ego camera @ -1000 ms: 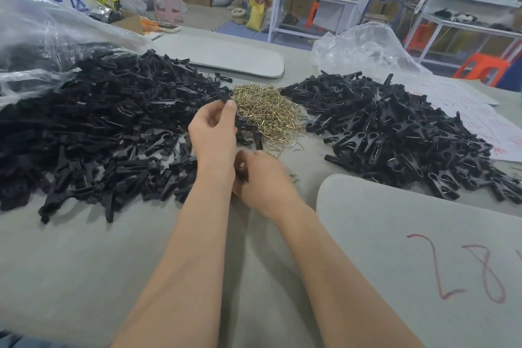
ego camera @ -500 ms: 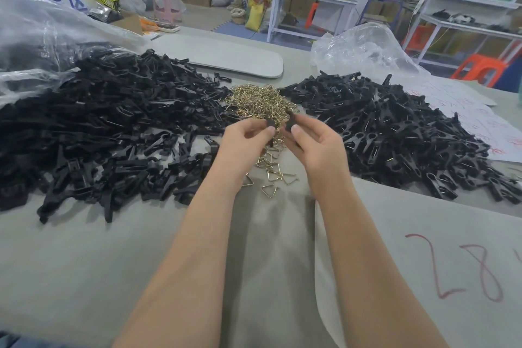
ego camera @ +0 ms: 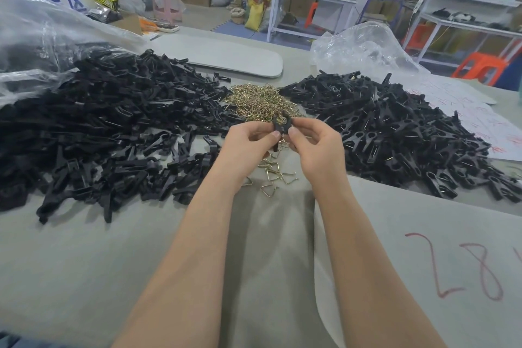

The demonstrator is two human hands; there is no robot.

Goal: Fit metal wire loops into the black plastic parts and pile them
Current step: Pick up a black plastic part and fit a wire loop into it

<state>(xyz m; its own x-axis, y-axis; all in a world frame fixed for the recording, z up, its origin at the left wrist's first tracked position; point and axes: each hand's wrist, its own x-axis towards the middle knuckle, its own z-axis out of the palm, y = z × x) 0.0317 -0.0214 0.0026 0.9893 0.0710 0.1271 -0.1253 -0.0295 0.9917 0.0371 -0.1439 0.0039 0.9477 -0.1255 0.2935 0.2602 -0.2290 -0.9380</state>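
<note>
Cardboard boxes and white racks are lining the back of the workshop, and a grey counter (ego camera: 84,263) is stretching across the front. Both hands are meeting above its middle. The left hand (ego camera: 248,144) and the right hand (ego camera: 316,147) are pinching one black plastic part (ego camera: 281,126) between them. Thumbs and curled fingers (ego camera: 293,133) are closing on its lower end while its forked top is pointing up. Whether a wire is sitting in it is too small to tell. Just behind it, a heap of brass wire loops (ego camera: 262,102) is lying between two black heaps, the left pile (ego camera: 99,127) and the right pile (ego camera: 395,133). A few loose loops (ego camera: 271,175) are lying on the counter under the hands. A grey board (ego camera: 423,277) with red numbers is lying beneath the right forearm.
</note>
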